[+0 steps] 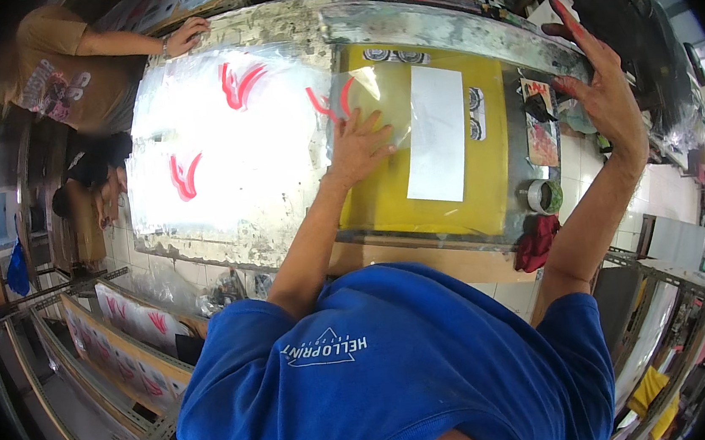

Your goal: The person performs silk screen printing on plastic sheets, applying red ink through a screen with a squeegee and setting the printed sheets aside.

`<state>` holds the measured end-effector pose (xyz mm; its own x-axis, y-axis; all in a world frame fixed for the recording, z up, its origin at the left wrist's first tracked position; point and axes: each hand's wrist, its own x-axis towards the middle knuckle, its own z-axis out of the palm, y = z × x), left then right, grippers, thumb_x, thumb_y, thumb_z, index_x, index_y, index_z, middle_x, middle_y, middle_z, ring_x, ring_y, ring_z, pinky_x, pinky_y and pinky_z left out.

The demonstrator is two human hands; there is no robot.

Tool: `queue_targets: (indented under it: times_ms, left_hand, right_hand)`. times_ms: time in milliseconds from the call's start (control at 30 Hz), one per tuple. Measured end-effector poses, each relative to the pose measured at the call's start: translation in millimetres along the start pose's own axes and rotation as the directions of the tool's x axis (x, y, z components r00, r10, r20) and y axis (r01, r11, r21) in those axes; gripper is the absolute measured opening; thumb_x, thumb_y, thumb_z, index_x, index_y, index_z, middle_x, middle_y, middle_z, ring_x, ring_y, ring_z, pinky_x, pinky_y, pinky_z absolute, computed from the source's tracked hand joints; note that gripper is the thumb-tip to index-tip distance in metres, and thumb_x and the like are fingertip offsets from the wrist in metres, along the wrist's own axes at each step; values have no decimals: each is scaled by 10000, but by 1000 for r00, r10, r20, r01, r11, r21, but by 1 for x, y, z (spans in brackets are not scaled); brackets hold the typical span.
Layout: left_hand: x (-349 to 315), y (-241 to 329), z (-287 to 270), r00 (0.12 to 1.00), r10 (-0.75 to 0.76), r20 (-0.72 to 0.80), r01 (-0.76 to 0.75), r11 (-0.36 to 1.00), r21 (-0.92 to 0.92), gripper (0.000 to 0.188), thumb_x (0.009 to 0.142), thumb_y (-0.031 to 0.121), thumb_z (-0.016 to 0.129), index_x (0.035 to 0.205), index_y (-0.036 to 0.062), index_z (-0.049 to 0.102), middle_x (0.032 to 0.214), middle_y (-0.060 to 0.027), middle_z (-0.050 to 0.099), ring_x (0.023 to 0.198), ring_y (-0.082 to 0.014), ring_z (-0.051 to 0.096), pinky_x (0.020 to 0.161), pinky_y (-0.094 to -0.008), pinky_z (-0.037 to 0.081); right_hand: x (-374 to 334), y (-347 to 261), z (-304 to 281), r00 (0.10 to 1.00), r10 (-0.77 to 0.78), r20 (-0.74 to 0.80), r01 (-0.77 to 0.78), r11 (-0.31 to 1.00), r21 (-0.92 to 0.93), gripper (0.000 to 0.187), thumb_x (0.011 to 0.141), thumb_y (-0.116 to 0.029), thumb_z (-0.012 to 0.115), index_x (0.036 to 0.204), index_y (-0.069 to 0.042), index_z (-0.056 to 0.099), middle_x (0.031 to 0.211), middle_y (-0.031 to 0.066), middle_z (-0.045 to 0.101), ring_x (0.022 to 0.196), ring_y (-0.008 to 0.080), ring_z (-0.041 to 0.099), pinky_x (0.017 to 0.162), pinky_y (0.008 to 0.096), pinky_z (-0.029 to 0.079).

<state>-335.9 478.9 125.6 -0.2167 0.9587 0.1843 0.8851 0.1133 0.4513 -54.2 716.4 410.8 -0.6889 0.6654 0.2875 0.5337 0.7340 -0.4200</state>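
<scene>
My left hand [360,147] lies flat with its fingers spread on a clear plastic sheet [277,138] printed with red marks. The sheet's right part overlaps a yellow screen-printing mesh [467,217] in a frame. On the mesh lie a white paper strip [436,135] and small dark round printed motifs [476,113]. My right hand [609,89] is raised at the right end of the long grey bar [470,35], its red-stained thumb and fingers apart on either side of it. Nothing shows in its grasp; whether it touches the bar I cannot tell.
A tape roll [545,196], a red cloth [536,243] and an ink-smeared card [540,125] sit at the screen's right edge. A co-worker's hand [186,36] rests on the table's far left edge. Drying racks [118,344] stand lower left, with shelving [674,299] lower right.
</scene>
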Motion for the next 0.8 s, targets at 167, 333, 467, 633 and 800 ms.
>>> queue_targets:
  times_ms: [167, 333, 467, 633, 800]
  left_hand:
    - [15, 33, 43, 973, 219, 68, -216, 975, -58, 446, 886, 442, 694, 1282, 237, 677, 1519, -41, 487, 1455, -368, 337, 1172, -619, 230]
    - [37, 55, 45, 964, 223, 143, -213, 974, -81, 507, 887, 363, 711, 1359, 197, 624, 1575, -49, 421, 1485, -345, 303, 1206, -554, 232]
    - [45, 53, 49, 969, 205, 138, -203, 979, -27, 569, 888, 365, 713, 1409, 181, 577, 1584, -69, 401, 1493, -345, 286, 1211, -531, 240]
    - [51, 56, 51, 971, 200, 128, -198, 980, -29, 600, 921, 398, 670, 1465, 195, 515, 1584, -69, 400, 1503, -347, 264, 1214, -551, 214]
    - [55, 64, 57, 968, 227, 105, -225, 974, -29, 608, 944, 421, 635, 1491, 202, 483, 1582, -67, 406, 1503, -353, 260, 1211, -567, 194]
  right_hand:
    - [-5, 3, -2, 1000, -3, -11, 4, 999, 48, 759, 820, -98, 763, 1514, -203, 474, 1414, 138, 566, 1312, 307, 445, 1024, 347, 394]
    - [-1, 10, -4, 1000, 14, -25, -12, 996, 84, 778, 794, 6, 778, 1502, -157, 500, 1487, 89, 524, 1376, 251, 416, 1089, 368, 392]
    - [3, 13, -4, 997, -54, -49, 59, 992, 111, 788, 786, 37, 770, 1501, -151, 500, 1494, 90, 521, 1389, 252, 407, 1110, 379, 391]
    - [3, 23, 1, 993, -94, -73, 105, 981, 162, 778, 792, 65, 743, 1499, -157, 504, 1506, 94, 510, 1390, 264, 417, 1139, 396, 380]
    - [1, 30, -10, 977, -202, -70, 206, 977, 53, 749, 815, 60, 724, 1497, -157, 504, 1487, 117, 516, 1385, 280, 425, 1140, 389, 383]
